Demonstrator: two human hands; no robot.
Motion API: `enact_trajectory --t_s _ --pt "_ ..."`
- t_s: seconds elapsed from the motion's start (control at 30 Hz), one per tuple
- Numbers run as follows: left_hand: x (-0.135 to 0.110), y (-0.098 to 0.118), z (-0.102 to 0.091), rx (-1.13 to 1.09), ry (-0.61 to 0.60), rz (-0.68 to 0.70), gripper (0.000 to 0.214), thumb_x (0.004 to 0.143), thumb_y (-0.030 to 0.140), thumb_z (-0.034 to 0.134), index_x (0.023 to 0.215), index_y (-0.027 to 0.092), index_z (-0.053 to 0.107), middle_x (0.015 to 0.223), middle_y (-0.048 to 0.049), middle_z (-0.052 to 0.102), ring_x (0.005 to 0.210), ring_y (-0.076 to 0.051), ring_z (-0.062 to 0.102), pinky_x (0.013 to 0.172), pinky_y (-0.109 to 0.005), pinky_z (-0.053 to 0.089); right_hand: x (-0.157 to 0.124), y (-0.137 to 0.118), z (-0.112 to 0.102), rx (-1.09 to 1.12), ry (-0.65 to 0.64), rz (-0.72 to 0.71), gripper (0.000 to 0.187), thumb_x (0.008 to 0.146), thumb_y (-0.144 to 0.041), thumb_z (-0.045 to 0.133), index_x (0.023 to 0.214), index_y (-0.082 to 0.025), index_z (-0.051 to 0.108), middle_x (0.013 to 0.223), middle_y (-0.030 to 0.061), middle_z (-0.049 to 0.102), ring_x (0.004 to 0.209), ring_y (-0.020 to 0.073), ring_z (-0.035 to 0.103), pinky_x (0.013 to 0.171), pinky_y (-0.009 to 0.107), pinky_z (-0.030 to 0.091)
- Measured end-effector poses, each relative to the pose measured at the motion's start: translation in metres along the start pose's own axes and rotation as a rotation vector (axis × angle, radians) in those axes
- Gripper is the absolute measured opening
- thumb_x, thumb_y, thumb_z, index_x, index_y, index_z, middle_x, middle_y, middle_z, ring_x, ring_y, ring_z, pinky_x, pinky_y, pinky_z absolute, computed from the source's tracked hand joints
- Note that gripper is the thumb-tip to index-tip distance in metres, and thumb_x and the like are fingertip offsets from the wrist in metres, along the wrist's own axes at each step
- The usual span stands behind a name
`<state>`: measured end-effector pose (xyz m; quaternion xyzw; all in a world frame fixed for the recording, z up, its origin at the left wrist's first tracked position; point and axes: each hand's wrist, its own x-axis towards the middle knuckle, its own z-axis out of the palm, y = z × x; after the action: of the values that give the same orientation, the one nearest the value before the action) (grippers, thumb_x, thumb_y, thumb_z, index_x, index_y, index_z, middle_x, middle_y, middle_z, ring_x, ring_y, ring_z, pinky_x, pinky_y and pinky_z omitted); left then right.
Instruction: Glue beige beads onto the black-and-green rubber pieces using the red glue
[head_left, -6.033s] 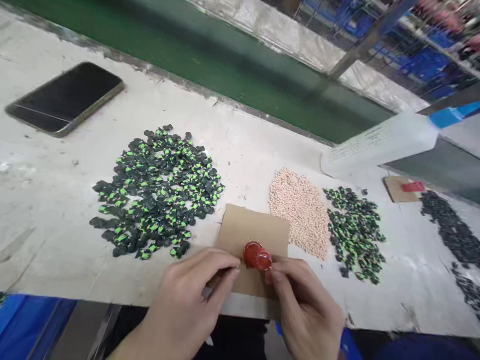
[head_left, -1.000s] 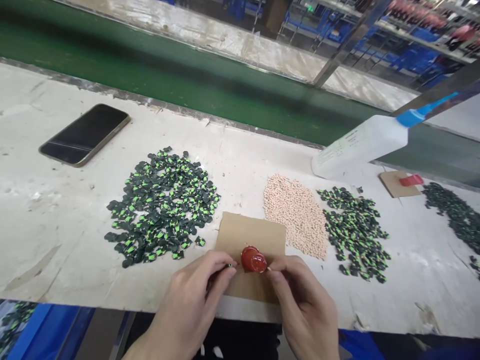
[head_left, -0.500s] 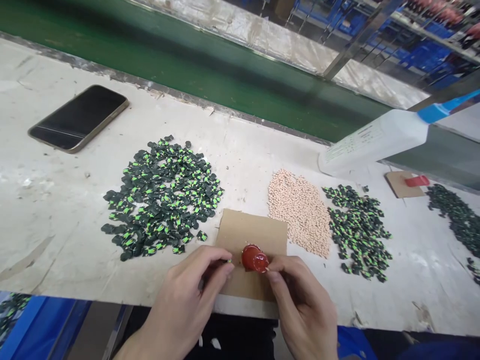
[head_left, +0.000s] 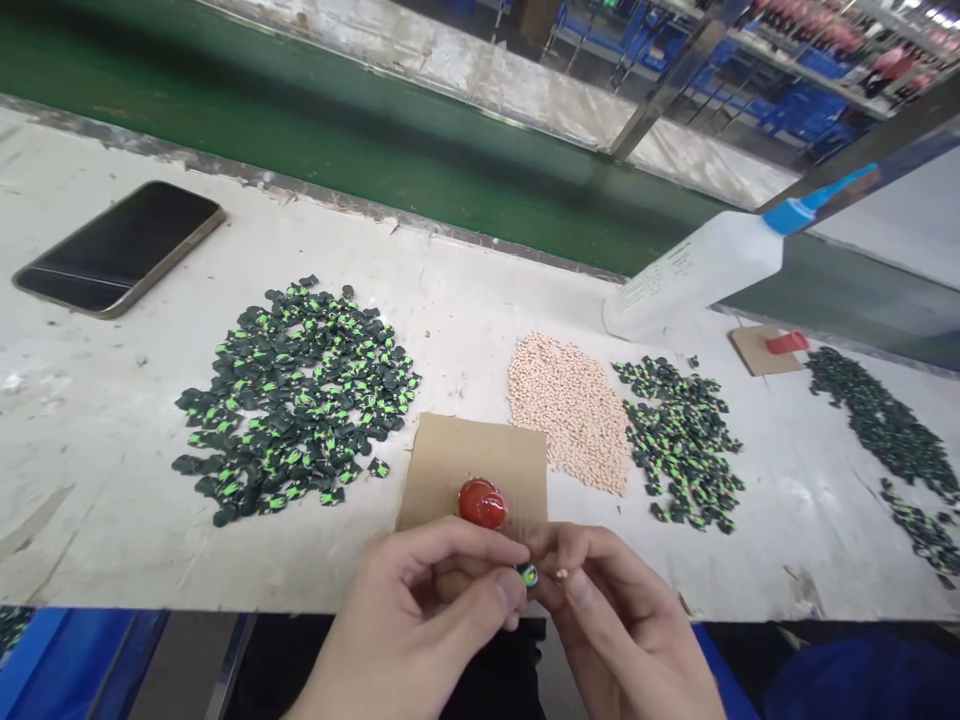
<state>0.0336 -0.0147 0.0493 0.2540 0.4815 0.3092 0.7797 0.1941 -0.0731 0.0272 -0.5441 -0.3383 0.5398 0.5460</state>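
Note:
My left hand (head_left: 442, 610) pinches a small black-and-green piece (head_left: 528, 575) between thumb and forefinger. Close beside it, my right hand (head_left: 607, 610) holds a tiny beige bead (head_left: 562, 574) at its fingertips; the two hands almost meet at the table's front edge. Just beyond them, a small red cup (head_left: 482, 502) with a glossy surface rests on a square of cardboard (head_left: 472, 445). Whether the bead touches the black-and-green piece I cannot tell.
Black-and-green pieces form a large pile (head_left: 300, 390) on the left and a smaller pile (head_left: 682, 440) on the right. Beige beads (head_left: 570, 410) lie between. Behind stand a white bottle (head_left: 697, 275) with blue nozzle, a phone (head_left: 120, 245) and a second cardboard (head_left: 761, 352) with a red cap (head_left: 787, 343).
My right hand has drawn away from the red cup towards me, and my left hand has moved right to meet it. The cup, tilted up before, now sits lower. The view has shifted slightly.

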Motion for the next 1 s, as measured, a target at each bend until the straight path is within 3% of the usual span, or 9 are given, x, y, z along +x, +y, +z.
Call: enact_trajectory --t_s 0.4,0.67,0.77,0.87,1.0 --pt "-0.002 0.000 -0.006 0.109 -0.032 0.008 0.004 0.073 0.030 0.088 0.074 0.026 0.086 0.066 0.0020 0.077 0.066 -0.016 0.071 0.067 -0.022 0.060 -0.006 -0.008 0.007 -0.163 -0.017 -0.080 0.010 0.099 -0.024 0.070 0.095 -0.031 0.075 0.096 0.0020 0.082 0.076 0.0154 0.079 0.073 0.021 0.066" --pt "-0.003 0.002 -0.006 0.165 -0.048 0.050 0.008 0.074 0.027 0.085 0.066 0.025 0.084 0.069 0.0005 0.075 0.063 -0.015 0.069 0.062 -0.022 0.056 -0.001 -0.022 0.006 -0.333 -0.056 -0.126 0.014 0.094 -0.016 0.072 0.084 -0.025 0.079 0.082 0.0042 0.078 0.071 0.0189 0.079 0.066 0.023 0.067" --pt "-0.004 0.002 -0.006 0.105 -0.036 0.025 0.010 0.071 0.030 0.092 0.067 0.024 0.084 0.062 0.0024 0.072 0.060 -0.012 0.067 0.061 -0.019 0.055 0.003 -0.022 0.007 -0.332 -0.072 -0.124 0.017 0.092 -0.013 0.074 0.084 -0.026 0.081 0.081 0.0027 0.080 0.070 0.0174 0.079 0.065 0.021 0.067" --pt "-0.005 0.000 -0.005 -0.066 -0.009 -0.021 0.028 0.062 0.042 0.101 0.070 0.023 0.082 0.056 0.0047 0.071 0.056 -0.009 0.064 0.061 -0.016 0.054 0.000 -0.015 0.012 -0.278 -0.037 -0.213 0.024 0.090 -0.009 0.076 0.095 -0.032 0.084 0.089 0.0029 0.084 0.075 0.0183 0.081 0.067 0.023 0.068" --pt "-0.006 -0.007 -0.002 -0.216 -0.003 -0.041 0.038 0.055 0.049 0.103 0.067 0.021 0.080 0.058 0.0048 0.072 0.056 -0.006 0.063 0.060 -0.014 0.052 -0.004 -0.006 0.019 -0.268 0.091 -0.452 0.049 0.078 -0.005 0.086 0.116 -0.036 0.083 0.089 0.0042 0.086 0.076 0.0241 0.081 0.067 0.033 0.071"
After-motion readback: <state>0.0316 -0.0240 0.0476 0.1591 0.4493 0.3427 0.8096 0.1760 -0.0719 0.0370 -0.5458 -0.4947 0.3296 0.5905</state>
